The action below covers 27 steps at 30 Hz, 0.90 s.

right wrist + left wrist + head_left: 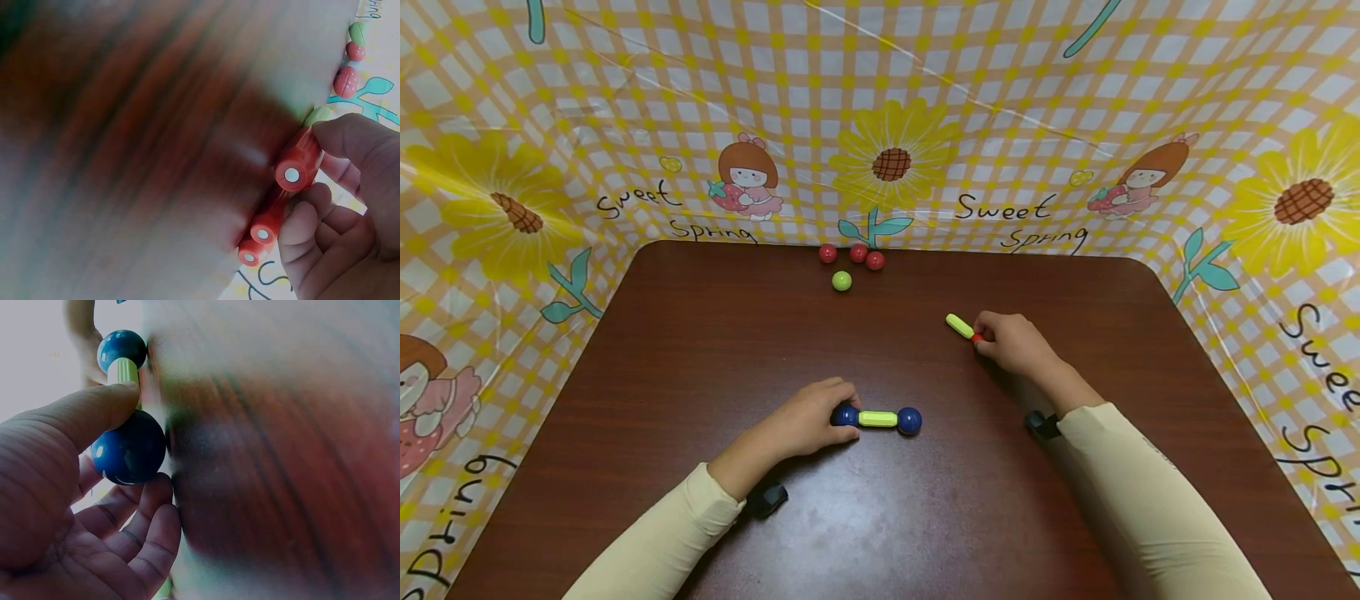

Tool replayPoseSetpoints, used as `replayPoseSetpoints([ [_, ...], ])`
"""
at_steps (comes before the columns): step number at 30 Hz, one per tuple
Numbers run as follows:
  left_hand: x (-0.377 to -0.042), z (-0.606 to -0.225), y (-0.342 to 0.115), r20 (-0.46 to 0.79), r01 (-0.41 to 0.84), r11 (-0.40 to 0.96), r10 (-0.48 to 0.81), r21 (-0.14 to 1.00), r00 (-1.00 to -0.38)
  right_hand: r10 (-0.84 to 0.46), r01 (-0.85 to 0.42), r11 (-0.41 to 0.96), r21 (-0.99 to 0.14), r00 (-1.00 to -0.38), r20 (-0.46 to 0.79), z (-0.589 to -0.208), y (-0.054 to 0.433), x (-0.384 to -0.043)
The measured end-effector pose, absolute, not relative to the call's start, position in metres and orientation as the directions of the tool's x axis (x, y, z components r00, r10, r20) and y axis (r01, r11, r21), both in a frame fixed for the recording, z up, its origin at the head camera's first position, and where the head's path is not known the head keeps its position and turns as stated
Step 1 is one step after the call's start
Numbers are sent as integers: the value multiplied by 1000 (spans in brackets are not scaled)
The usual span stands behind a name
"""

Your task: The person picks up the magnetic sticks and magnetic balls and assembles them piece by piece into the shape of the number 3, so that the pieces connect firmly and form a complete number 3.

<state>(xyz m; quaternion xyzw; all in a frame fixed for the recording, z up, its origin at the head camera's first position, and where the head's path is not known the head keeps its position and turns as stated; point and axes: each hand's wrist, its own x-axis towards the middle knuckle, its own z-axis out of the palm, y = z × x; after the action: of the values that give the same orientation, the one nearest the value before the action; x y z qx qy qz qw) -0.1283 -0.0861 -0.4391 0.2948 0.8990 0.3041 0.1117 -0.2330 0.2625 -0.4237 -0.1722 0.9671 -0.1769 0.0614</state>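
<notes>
Left hand [812, 421] grips one end of the blue-ended bar [877, 418] mid-table; right hand [1017, 342] pinches a red rod [303, 150] in line with a lime stick [958, 325], farther back. Step looks like picking up parts; next move likely calls for a steady left hold while the right lifts. Red balls [827, 253] sit by the far edge; bare tabletop [917, 508] toward the wearer gives room.
</notes>
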Motion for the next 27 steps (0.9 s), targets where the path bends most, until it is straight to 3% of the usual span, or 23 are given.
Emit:
replayPoseSetpoints([
  [16,-128,-438,-86,-24,459,642,596,615,-802,-390,-349,880,-324,-918,-71,-424,264,-233],
  [27,-127,-438,-86,-24,462,639,601,616,-799,-396,-354,855,-378,-917,-37,-424,268,-233],
])
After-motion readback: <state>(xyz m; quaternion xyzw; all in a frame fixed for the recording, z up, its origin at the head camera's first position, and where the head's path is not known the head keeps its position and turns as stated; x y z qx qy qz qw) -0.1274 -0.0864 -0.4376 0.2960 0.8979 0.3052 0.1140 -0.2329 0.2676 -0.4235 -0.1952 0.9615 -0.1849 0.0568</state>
